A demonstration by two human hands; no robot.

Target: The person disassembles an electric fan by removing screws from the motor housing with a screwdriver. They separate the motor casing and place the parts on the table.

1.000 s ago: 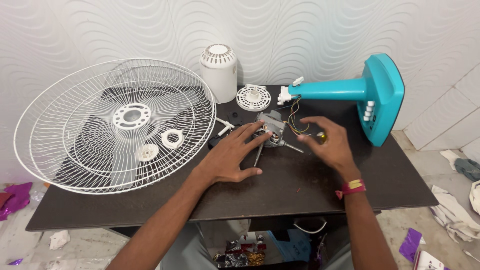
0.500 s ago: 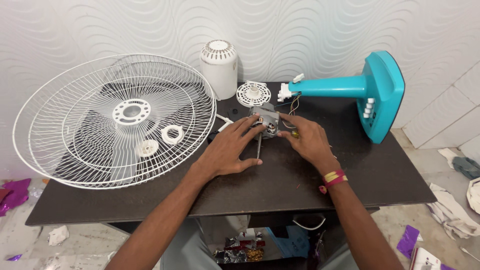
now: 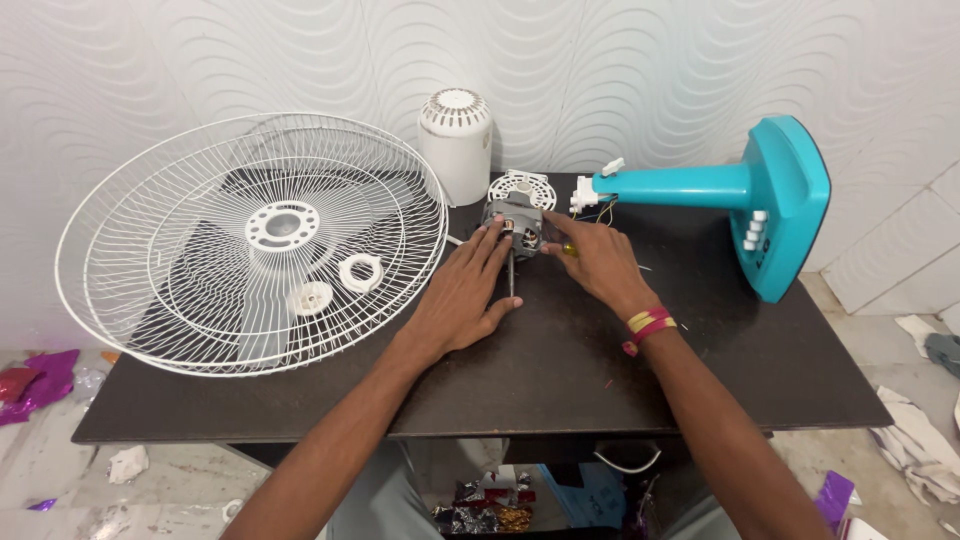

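both hands (image 3: 530,265) rested loosely on the motor (image 3: 515,227); left (image 3: 468,290) flat by its shaft, right (image 3: 592,258) beside the wires; neither clenched.

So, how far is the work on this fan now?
Looks done: the white wire guards are off and lie on the dark table, with the white motor cover standing behind. In hand: left hand and right hand both touch the bare motor. Left: the motor lies beside the teal stand, wired but unmounted.
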